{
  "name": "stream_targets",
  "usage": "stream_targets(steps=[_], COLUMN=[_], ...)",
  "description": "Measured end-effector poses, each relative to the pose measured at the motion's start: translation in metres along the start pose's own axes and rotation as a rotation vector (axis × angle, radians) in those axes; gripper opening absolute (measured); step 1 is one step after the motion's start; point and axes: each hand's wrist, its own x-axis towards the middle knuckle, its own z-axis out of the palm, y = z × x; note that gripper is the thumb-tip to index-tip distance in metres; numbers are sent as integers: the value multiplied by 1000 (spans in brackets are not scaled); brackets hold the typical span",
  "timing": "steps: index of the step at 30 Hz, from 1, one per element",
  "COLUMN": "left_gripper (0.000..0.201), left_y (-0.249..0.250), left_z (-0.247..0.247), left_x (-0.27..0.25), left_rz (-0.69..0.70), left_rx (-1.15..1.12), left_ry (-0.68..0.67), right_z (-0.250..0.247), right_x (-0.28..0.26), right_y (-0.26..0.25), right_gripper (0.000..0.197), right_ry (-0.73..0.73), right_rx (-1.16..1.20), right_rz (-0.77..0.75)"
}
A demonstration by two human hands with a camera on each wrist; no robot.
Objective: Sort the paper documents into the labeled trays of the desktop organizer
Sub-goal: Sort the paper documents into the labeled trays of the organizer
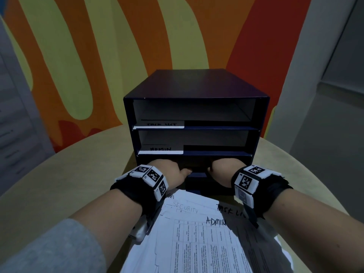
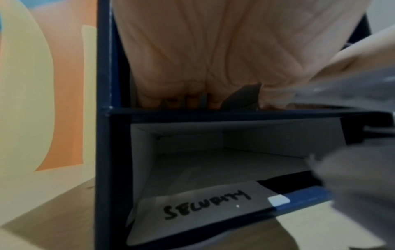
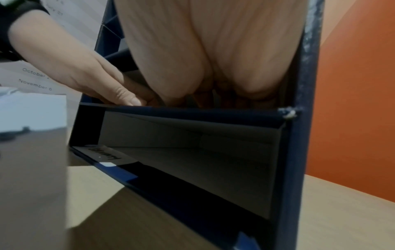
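Observation:
A dark blue desktop organizer [image 1: 197, 83] stands on the table. Its upper trays bear the labels TASK LIST [image 1: 161, 124] and ADMIN [image 1: 160, 149]. Both hands reach into the compartment under ADMIN, my left hand [image 1: 169, 170] on the left and my right hand [image 1: 222, 170] on the right. Their fingers are hidden in the dark inside. The left wrist view shows my left hand [image 2: 192, 59] over a grey sheet [image 2: 241, 96], above the tray labelled SECURITY [image 2: 205, 206]. My left thumb [image 3: 132, 101] rests on that shelf's front edge. A paper stack [image 1: 197, 243] lies before the organizer.
The top sheets of the stack are handwritten SECURITY [image 1: 185, 208], ADMIN [image 1: 215, 221] and TASK LI [image 1: 230, 210]. The round wooden table [image 1: 59, 184] extends to both sides. An orange and yellow painted wall [image 1: 98, 56] stands close behind the organizer.

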Motion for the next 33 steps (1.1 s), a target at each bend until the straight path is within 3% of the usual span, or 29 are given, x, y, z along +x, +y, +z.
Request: stream_targets(steps=[5,10,15,22,24,26,28,30,33], left_gripper=[56,51,52,52,62,70,80,84,77], left_y=[3,2,-8,-11,-9,-7,-6,-5,2], left_z=[2,0,-2,16,21,25,28,31,34], left_x=[-5,-28,-57,-107,-118,-124,-127,-129,-133], left_rz=[-21,-7,143,189,173,174,154,119,80], left_rx=[-45,-90,-132,-324,-292,-285,-286,-283,-263], left_ry=[83,78,106,168,189,160,79,24,7], right_z=[0,2,6,14,20,29,37,45,53], right_x=[-7,-29,-51,-98,-111,-122,-132,-137,-141], right_y=[3,7,13,22,25,28,30,32,30], right_gripper=[34,34,36,35,26,17,27,51,62], right_ry=[54,30,33,221,322,298,162,66,75], right_rx=[30,125,140,296,371,406,364,290,213], right_rz=[-47,-75,-76,-114,-115,-95,-79,-56,-14])
